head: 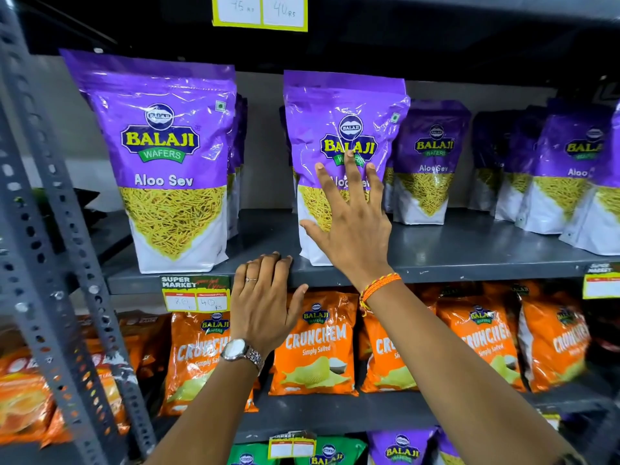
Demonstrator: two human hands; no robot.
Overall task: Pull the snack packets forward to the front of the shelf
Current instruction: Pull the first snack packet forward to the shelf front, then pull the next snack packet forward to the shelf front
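On the grey metal shelf (436, 260), two glossy purple Aloo Sev snack pouches (174, 162) already stand at the front lip, at 10 and 12 o'clock. The pouches behind (432, 162), toward 2 o'clock, sit well back and, I judge, remain to be pulled. All stand upright, long axis vertical, labels facing out. The right hand (352, 223) lies spread flat on the middle pouch (342, 122); the left hand (265, 300) curls empty over the shelf edge.

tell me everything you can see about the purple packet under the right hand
The Aloo Sev packet is a glossy purple plastic stand-up pouch with a Balaji Wafers logo, a picture of yellow sev and a white base. It stands upright near the front edge of the grey metal shelf. The right hand lies spread, open, against its front.
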